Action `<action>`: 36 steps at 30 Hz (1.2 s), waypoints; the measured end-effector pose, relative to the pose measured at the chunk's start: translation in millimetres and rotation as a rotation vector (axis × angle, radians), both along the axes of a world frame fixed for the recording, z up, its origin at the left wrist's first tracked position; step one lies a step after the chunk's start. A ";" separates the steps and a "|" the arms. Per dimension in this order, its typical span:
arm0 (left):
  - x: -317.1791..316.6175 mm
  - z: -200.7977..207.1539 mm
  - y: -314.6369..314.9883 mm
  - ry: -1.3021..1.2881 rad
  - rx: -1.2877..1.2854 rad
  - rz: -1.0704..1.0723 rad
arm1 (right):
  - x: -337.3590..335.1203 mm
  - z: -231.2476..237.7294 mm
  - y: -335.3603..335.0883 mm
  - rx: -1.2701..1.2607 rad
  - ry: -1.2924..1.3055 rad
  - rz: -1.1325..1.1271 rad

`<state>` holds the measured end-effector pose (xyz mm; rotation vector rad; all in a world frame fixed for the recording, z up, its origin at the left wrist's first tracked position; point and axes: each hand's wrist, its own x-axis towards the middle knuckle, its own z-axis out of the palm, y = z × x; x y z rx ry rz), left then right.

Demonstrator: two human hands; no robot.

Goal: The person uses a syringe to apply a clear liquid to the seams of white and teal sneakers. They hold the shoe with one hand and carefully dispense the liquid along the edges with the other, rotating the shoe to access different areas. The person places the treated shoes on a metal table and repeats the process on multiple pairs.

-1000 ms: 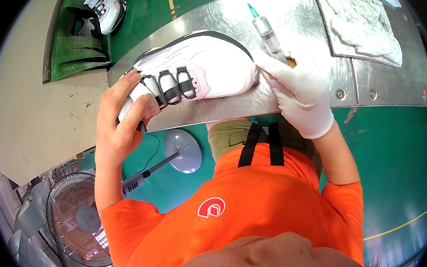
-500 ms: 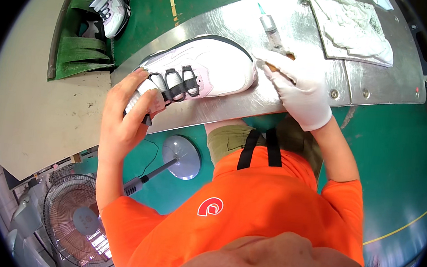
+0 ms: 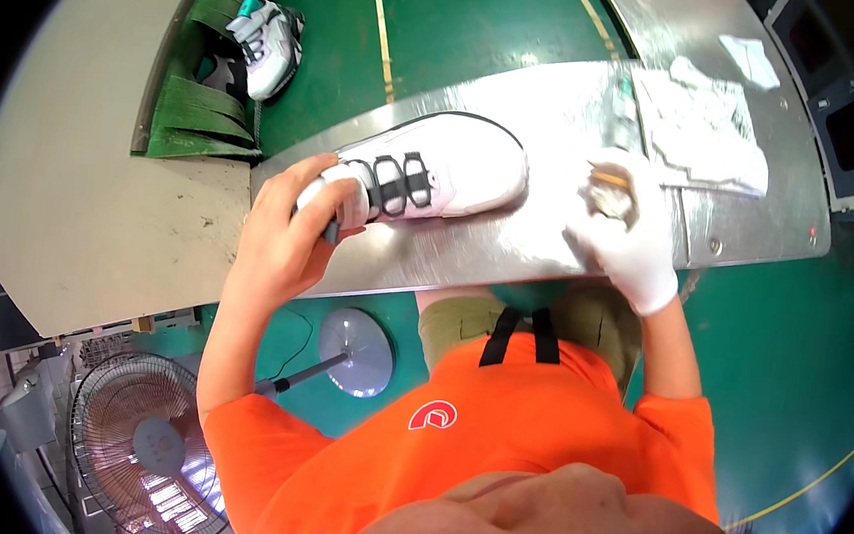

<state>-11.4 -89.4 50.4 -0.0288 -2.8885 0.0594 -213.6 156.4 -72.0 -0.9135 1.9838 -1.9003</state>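
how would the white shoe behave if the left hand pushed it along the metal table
The shoe would probably slide easily on the smooth metal table. It looks light, and lying low, unlikely to tip. The left hand grips its heel end.

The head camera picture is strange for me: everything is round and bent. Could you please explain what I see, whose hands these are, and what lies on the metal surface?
The camera sits on a person's head and looks down, so you see that person's own orange shirt at the bottom and both arms reaching forward. The wide lens bends straight edges.

The bare left hand grips the heel end of a white sports shoe with black straps, which lies on its side on the shiny metal worktable. The right hand, in a white glove, holds a small brownish tool; it is too blurred to name. Beside it lies a crumpled white cloth.

Further off, another white sneaker with teal parts rests on a dark green belt. A standing fan is on the floor.
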 end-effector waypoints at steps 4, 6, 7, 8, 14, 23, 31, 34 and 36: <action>-28.5 4.3 -55.0 0.132 0.260 0.106 | -7.2 3.6 23.7 0.065 -0.029 -0.102; -56.3 9.0 -90.4 0.189 0.208 0.206 | -15.4 0.8 32.1 0.170 0.208 -0.230; -73.2 7.5 -114.4 0.209 0.205 0.252 | -15.9 1.6 34.5 0.220 0.282 -0.302; -90.5 6.3 -143.5 0.208 0.185 0.283 | -18.5 -1.1 39.2 0.239 0.327 -0.325; -181.8 -19.3 -304.9 -0.071 -0.049 0.991 | -22.8 -18.9 42.9 0.171 0.201 -0.287; -473.6 -37.1 -270.8 -0.013 0.489 0.652 | -20.4 -24.2 44.8 0.033 -0.016 -0.195; -409.1 -57.0 -191.0 0.288 0.372 0.517 | -24.9 -16.6 42.5 0.196 0.068 -0.261; -338.0 -45.7 -146.9 0.355 0.228 0.263 | -28.7 -12.8 40.9 0.178 0.062 -0.292; -265.9 -28.9 -112.6 0.350 0.159 0.097 | -30.2 -4.7 39.6 0.175 -0.061 -0.264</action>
